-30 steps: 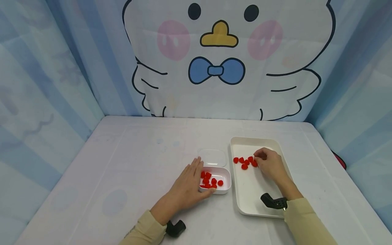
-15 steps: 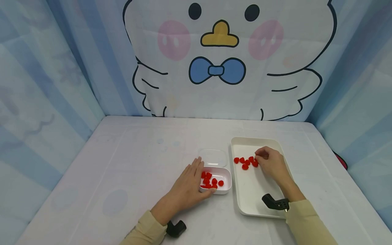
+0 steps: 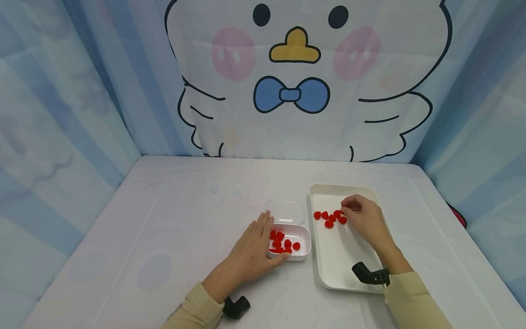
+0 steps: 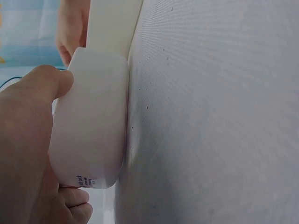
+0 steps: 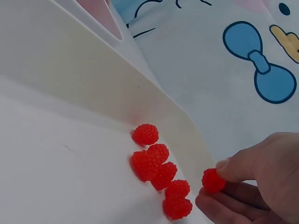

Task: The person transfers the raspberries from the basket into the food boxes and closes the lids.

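Note:
My right hand [image 3: 365, 220] pinches a red toy raspberry [image 5: 213, 180] between thumb and fingers, just over the far part of the cream tray [image 3: 345, 269]. Beside it, several red raspberries [image 5: 145, 165] lie in a loose cluster on the tray floor. My left hand [image 3: 250, 249] grips the left end of a small white tub [image 4: 91, 121], thumb on the near side and fingers round the far side. Several more raspberries [image 3: 287, 244] lie inside this tub, which is pink-white within; the left hand hides part of them.
Behind the tub lies a clear plastic lid [image 3: 285, 211] on the white tablecloth [image 3: 172, 210]. The tray stands just right of the tub. A printed curtain [image 3: 289, 132] closes off the back of the table, with blue curtains at both sides.
My right hand has shifted very slightly up, with the raspberries on the tray staying where they were. The left hand and the tub have kept still.

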`<state>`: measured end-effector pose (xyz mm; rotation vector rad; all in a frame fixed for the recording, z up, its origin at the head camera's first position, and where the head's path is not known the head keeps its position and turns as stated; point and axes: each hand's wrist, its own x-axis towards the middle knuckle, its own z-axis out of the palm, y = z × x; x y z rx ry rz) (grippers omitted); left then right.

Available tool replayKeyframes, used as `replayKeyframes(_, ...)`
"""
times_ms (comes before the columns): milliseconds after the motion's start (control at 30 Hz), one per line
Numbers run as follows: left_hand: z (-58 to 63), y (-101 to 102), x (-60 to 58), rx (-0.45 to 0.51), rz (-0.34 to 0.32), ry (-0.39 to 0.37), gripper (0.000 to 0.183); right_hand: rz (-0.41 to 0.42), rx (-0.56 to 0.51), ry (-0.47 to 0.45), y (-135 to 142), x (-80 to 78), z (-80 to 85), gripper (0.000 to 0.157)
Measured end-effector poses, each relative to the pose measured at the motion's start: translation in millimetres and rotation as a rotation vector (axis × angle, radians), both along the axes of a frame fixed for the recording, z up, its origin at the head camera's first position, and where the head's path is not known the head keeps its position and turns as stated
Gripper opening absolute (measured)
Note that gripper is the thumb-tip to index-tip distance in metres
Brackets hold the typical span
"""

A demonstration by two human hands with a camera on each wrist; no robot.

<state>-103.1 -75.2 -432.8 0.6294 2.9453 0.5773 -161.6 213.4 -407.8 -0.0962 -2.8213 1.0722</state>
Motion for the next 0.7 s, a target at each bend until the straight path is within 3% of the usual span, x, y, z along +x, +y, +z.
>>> replayKeyframes(233,-0.8,-1,-0.1,0.001,-0.002,-0.002,0.097,0.022,-0.021,0.018,-2,2.4,1.9,0.020)
replayKeyframes(300,-0.9,-1,-0.2,0.000,-0.003,-0.004,0.097,0.017,-0.017,0.038,1,-0.7,-5.0,0.019)
replayKeyframes(533,-0.3,-1,-0.6,-0.009,0.002,-0.006,0.098,0.043,0.011,0.100,24,-28.4,-54.9,0.020)
replayKeyframes(700,-0.9,-1,-0.7,-0.012,0.003,0.000,0.098,0.064,-0.002,0.118,21,-28.8,-58.1,0.016)
